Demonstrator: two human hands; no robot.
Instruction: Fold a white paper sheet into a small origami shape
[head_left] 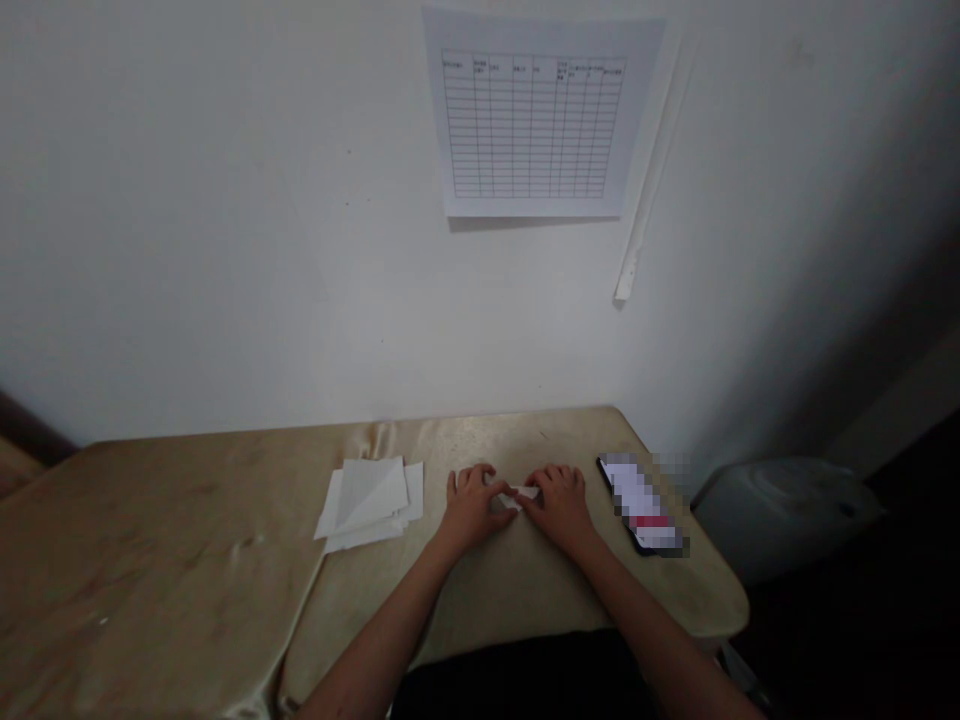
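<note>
Paper (529, 491) lies crosswise, its visible long axis running left to right. Your left hand (474, 507) and right hand (559, 503) pinch it, partly hiding its outline.

Tan table (187, 570), glossy, creased surface, rounded right corners. Loose stack of white paper sheets (371, 495) lies around mid-table, edges uneven, overlapping. Phone (636, 502) lies screen up, slantwise, near right edge, display pixelated.
</note>
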